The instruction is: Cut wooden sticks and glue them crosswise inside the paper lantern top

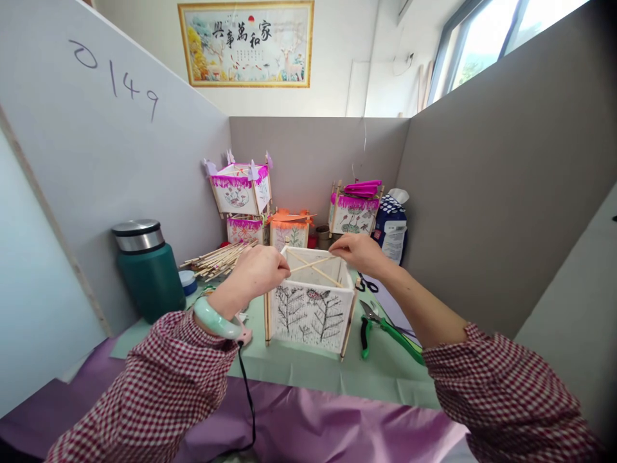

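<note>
A square lantern frame (308, 318) with white paper sides and dark plant drawings stands upright in front of me. Thin wooden sticks cross in an X at its open top. My left hand (258, 270) pinches one end of a stick (313, 263) at the left rim. At the far right corner, the fingers of my right hand (361, 252) close on the other end of the same stick. The second stick (328, 278) lies diagonally under or over it; which, I cannot tell. A pale green bangle circles my left wrist.
Green-handled pruning shears (388, 328) and black scissors (369, 283) lie right of the lantern. A bundle of sticks (219, 260) and a green bottle (149, 273) stand left. Behind are fringed lanterns (241, 193), another lantern (354, 215) and a blue package (393, 225). Grey partitions enclose the table.
</note>
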Available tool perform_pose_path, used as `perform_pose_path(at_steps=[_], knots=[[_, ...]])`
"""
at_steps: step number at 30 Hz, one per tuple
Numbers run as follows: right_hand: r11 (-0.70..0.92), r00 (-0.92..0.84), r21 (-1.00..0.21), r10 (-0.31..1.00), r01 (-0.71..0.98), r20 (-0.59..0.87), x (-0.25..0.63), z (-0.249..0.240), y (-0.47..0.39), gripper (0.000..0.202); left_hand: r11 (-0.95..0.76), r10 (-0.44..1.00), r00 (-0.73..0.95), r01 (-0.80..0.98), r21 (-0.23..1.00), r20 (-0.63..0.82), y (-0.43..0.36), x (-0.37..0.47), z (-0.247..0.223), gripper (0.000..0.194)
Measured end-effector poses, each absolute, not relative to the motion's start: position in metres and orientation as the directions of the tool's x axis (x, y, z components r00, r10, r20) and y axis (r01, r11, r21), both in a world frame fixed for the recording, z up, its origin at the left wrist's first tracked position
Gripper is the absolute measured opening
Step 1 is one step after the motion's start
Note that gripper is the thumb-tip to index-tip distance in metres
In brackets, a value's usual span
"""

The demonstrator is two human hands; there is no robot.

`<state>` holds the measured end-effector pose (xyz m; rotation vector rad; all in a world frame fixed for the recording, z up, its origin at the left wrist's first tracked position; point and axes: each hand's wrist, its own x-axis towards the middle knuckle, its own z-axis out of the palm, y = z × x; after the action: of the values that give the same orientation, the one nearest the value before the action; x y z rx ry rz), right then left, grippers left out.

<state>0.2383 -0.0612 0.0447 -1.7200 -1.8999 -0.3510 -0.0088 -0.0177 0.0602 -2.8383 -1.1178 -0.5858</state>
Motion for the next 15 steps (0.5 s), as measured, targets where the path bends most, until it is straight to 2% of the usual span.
perform_pose_path(at_steps=[5,9,15], knots=[[0.338,-0.243,-0.183,0.882,0.923,0.404,0.221,0.051,-0.053,0.017,-0.755,0.637,0.673,0.643,0.129,0.376,-0.015,-0.008,0.057,0.024],[0.393,-0.305,-0.211,0.885,0.895,0.352,0.213,0.053,-0.048,0.016,-0.76,0.639,0.669,0.627,0.173,0.38,-0.012,-0.01,0.056,0.023],[0.4,-0.304,-0.245,0.886,0.883,0.35,0.214,0.053,-0.046,0.016,-0.758,0.651,0.631,0.514,0.402,0.422,-0.013,-0.029,0.06,0.036]])
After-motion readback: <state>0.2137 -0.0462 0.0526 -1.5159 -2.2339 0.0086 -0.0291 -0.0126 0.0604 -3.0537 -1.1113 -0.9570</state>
